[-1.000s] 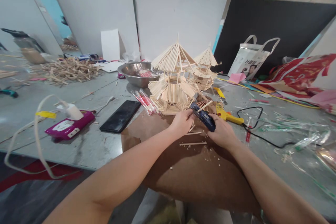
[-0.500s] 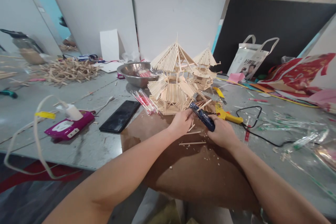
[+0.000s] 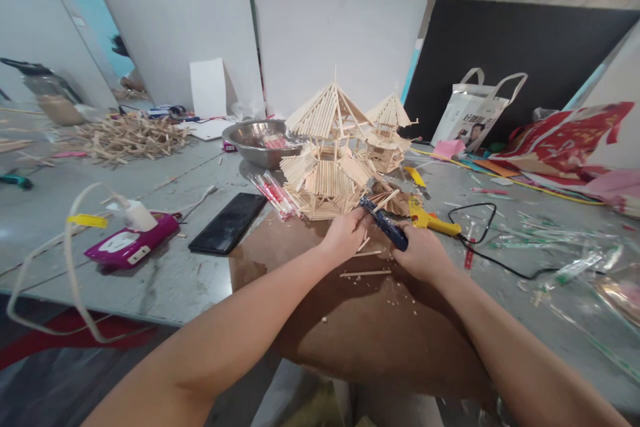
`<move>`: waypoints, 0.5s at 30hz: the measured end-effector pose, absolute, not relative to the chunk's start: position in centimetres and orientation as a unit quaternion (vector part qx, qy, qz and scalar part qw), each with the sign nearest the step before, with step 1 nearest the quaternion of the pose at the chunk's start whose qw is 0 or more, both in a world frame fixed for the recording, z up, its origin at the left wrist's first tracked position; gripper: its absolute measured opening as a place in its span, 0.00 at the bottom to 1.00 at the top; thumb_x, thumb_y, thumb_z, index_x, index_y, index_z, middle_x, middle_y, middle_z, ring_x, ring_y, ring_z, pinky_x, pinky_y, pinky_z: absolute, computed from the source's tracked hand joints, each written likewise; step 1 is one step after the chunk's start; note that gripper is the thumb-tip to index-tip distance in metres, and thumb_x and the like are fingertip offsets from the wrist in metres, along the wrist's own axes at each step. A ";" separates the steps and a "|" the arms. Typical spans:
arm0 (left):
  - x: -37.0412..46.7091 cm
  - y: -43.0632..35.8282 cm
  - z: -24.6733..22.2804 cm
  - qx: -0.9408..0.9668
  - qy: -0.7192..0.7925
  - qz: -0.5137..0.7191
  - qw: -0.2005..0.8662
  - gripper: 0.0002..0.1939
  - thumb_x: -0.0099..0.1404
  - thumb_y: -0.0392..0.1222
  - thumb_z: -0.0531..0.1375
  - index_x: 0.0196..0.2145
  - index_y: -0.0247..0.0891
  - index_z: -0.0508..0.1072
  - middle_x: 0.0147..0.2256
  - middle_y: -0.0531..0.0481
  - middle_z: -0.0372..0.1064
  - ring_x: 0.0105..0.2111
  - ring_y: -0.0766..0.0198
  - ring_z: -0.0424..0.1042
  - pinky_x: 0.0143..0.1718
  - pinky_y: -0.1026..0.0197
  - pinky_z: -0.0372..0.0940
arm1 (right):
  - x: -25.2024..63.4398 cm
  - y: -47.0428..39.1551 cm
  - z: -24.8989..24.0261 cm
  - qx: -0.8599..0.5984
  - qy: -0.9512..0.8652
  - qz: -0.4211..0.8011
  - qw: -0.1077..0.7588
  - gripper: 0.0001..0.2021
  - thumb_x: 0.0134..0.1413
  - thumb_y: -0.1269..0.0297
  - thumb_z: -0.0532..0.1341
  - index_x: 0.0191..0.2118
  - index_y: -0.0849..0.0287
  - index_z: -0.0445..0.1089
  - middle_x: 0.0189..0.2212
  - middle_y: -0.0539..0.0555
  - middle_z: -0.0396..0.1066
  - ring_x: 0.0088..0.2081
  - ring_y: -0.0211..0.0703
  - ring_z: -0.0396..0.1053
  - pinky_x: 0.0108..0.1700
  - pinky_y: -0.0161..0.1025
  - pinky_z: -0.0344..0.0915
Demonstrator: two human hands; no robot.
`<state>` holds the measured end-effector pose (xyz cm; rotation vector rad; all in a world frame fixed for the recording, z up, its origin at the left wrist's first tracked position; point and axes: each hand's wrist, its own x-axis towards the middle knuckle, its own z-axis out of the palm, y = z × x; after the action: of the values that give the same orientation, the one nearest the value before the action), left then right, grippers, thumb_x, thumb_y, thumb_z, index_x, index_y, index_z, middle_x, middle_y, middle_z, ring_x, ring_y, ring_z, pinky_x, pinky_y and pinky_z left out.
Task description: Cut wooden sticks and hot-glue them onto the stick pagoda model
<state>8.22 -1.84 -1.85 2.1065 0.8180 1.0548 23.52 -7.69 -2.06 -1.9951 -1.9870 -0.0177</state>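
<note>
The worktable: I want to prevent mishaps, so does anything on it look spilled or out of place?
Pale crumbs litter the brown sheet, like spilled debris. Clear wrappers lie strewn at the right. At the left, a white cable loops past the table's front edge, where it might snag.

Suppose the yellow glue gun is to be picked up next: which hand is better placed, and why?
Probably the right hand: the yellow glue gun lies just beyond it, while the left hand is farther off, across the dark blue tool. The right hand holds that tool, though, and would likely need freeing first.
</note>
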 end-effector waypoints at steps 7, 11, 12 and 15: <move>8.3 -1.8 -2.0 0.802 0.324 0.400 0.305 0.14 0.59 0.43 0.47 0.32 0.35 0.69 0.28 0.48 0.69 0.30 0.61 0.66 0.32 0.61 0.58 | 23.5 -7.9 -1.9 -0.697 -0.700 0.000 0.156 0.14 0.39 0.66 0.53 0.37 0.60 0.65 0.31 0.56 0.70 0.32 0.47 0.67 0.32 0.37 0.56; 8.3 -1.8 -2.0 0.802 0.325 0.395 0.308 0.14 0.60 0.43 0.46 0.33 0.35 0.69 0.29 0.47 0.69 0.32 0.60 0.66 0.33 0.61 0.58 | 23.4 -7.7 -1.9 -0.700 -0.698 0.002 0.154 0.15 0.40 0.66 0.52 0.38 0.61 0.64 0.32 0.57 0.70 0.34 0.47 0.67 0.34 0.38 0.57; 8.3 -1.7 -2.1 0.803 0.331 0.392 0.305 0.15 0.60 0.43 0.46 0.33 0.35 0.68 0.29 0.46 0.69 0.32 0.60 0.66 0.33 0.61 0.58 | 23.4 -7.6 -1.9 -0.701 -0.696 0.004 0.154 0.16 0.41 0.66 0.52 0.39 0.61 0.64 0.33 0.58 0.70 0.34 0.47 0.67 0.34 0.38 0.57; 8.2 -1.5 -2.2 0.804 0.343 0.386 0.295 0.15 0.60 0.43 0.45 0.34 0.34 0.68 0.30 0.46 0.69 0.32 0.59 0.66 0.34 0.60 0.58 | 23.4 -7.4 -2.0 -0.700 -0.695 0.012 0.163 0.20 0.40 0.66 0.53 0.45 0.62 0.61 0.36 0.59 0.69 0.37 0.49 0.66 0.36 0.39 0.58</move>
<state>8.23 -1.52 -2.24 2.1395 0.9139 1.0281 23.45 -7.44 -1.95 -1.9963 -1.9821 0.0330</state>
